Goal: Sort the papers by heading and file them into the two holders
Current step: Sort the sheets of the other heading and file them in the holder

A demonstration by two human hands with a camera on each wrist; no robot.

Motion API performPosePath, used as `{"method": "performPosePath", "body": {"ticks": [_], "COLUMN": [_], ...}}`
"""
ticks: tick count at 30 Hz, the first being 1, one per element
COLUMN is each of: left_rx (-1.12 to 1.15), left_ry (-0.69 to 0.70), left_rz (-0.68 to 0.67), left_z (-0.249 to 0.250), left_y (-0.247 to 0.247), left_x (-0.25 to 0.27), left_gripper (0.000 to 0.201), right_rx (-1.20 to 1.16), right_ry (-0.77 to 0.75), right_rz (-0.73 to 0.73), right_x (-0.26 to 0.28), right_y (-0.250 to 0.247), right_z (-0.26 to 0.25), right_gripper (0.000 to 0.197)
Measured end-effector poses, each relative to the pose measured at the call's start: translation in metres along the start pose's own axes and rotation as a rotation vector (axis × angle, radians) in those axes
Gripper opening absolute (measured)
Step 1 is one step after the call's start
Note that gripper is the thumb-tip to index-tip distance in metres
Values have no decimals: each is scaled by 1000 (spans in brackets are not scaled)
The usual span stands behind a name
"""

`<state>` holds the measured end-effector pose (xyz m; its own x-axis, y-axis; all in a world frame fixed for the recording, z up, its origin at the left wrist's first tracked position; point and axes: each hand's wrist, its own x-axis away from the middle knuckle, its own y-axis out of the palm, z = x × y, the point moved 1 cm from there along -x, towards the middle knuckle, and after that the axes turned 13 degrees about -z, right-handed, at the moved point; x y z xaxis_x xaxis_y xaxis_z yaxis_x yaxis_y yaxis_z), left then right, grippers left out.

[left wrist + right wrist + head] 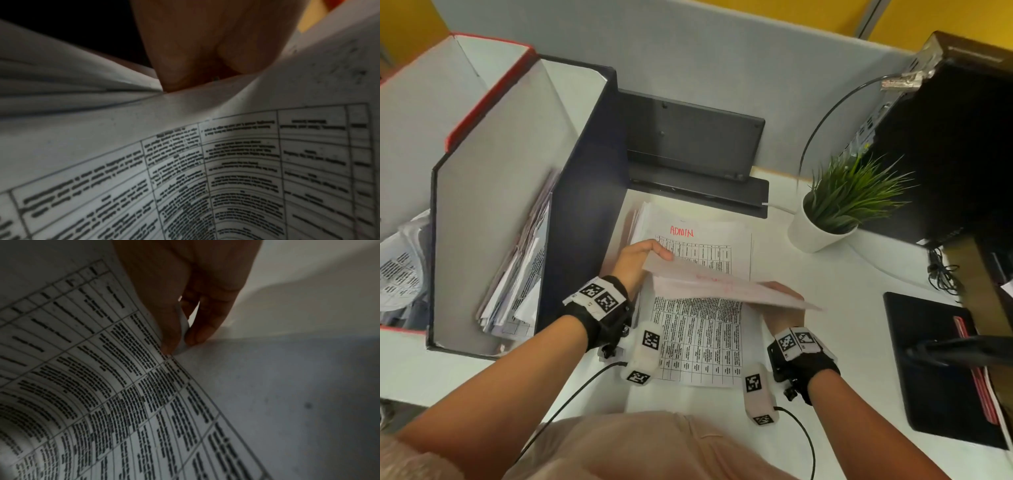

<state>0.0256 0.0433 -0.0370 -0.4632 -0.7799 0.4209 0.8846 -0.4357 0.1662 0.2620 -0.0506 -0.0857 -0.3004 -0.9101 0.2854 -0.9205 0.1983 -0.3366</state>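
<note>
Both hands pinch the top sheet (722, 284), left hand (640, 260) at its far-left edge, right hand (784, 305) at its right edge, lifting it off the stack (698, 339) on the desk (842, 308), probably to read its heading before filing in the navy holder (582, 205) or red holder (482, 92).

White desk (825, 308) – holders (493, 192), paper stack (702, 342), plant pot (815, 233).

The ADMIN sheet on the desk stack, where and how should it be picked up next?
Probably by its right edge, from the right. The ADMIN sheet lies flat atop the stack; the navy holder crowds its left side, and the lifted sheet covers its near half.
</note>
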Motion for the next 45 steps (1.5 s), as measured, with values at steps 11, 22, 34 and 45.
{"method": "performPosePath", "body": {"ticks": [11,22,34,45], "left_rx": [-507,-737,-495,-546], "left_ry": [-57,-290,-211,397], "left_rz": [468,374,382,261], "left_z": [-8,-11,-23,-18], "left_y": [-14,-23,-28,-16], "left_x": [-13,-25,-25,-5], "left_gripper": [23,54,15,27], "right_rx": [87,29,-33,63], "right_ry": [51,26,42,74], "right_rz": [45,31,60,68], "right_x": [-5,0,0,-2], "right_y": [5,0,2,1], "right_z": [12,21,15,6], "right_gripper": [43,43,16,53]}}
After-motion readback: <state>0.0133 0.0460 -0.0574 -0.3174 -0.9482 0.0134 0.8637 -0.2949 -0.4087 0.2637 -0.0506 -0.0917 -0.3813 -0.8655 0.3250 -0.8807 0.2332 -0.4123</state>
